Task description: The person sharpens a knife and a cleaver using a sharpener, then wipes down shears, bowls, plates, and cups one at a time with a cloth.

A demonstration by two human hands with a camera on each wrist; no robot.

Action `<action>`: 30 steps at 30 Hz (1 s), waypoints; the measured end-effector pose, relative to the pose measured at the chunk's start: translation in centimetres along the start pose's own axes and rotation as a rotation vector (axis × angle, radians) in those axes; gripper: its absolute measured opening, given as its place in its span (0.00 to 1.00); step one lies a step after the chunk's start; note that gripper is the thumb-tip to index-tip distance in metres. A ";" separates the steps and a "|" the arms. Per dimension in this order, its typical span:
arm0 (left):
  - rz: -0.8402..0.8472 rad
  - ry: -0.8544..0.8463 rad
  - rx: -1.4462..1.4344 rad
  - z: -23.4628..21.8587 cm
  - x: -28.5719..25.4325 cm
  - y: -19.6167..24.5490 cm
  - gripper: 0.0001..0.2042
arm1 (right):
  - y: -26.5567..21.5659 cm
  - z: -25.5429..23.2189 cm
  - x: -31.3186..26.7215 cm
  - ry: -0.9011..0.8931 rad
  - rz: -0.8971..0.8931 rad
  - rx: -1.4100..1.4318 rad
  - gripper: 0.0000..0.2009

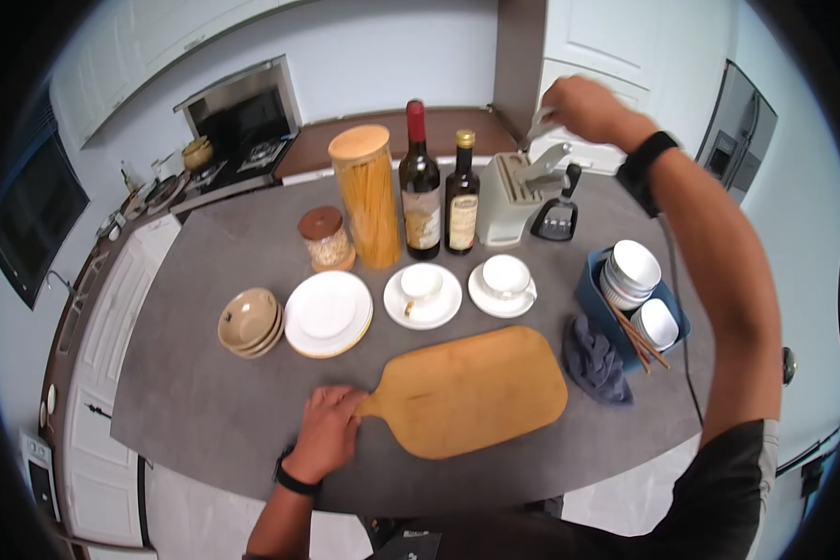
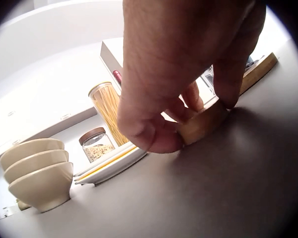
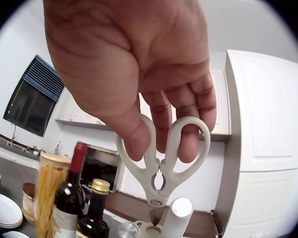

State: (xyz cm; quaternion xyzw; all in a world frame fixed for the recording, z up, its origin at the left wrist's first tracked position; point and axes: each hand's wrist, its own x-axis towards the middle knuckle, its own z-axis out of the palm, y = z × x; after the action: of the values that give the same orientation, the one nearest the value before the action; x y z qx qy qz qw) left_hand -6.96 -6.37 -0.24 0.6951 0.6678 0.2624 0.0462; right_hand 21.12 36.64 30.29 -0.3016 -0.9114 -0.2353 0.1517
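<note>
My left hand (image 1: 329, 429) grips the handle of a wooden cutting board (image 1: 476, 392) that lies flat on the table. In the left wrist view, thumb and fingers close around the board's handle end (image 2: 203, 126). Raised over the knife block (image 1: 502, 210), my right hand (image 1: 588, 110) holds a pair of white-handled kitchen scissors (image 3: 178, 179). A finger and the thumb pass through the scissors' loops in the right wrist view. The blades point down at the block, mostly hidden behind its top and a knife handle (image 3: 179, 210).
Beside the block stand a black-handled tool (image 1: 558, 217), a dark oil bottle (image 1: 462, 201), a wine bottle (image 1: 422, 210) and a pasta jar (image 1: 369, 205). Cups on saucers (image 1: 423, 317), plates (image 1: 329, 313) and bowls (image 1: 249, 319) sit nearer. A blue basket (image 1: 590, 291) and grey cloth (image 1: 597, 364) lie right.
</note>
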 end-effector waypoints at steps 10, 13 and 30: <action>0.039 -0.016 -0.044 0.9 -0.1 -1.6 0.23 | -15.0 -6.6 -23.9 0.300 -0.019 0.390 0.18; 0.019 -0.048 -0.041 0.2 0.1 -0.8 0.22 | -19.8 -3.9 -30.8 0.244 0.115 0.590 0.20; -0.522 -0.333 -1.860 9.6 4.1 15.5 0.19 | -32.9 3.7 -35.0 0.400 0.267 0.612 0.16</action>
State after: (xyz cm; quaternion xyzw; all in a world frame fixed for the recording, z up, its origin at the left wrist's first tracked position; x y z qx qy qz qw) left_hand 11.04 -1.31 -0.81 0.2400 0.3123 0.5641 0.7257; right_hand 27.22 -1.48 1.42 -0.3064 -0.8447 0.0149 0.4386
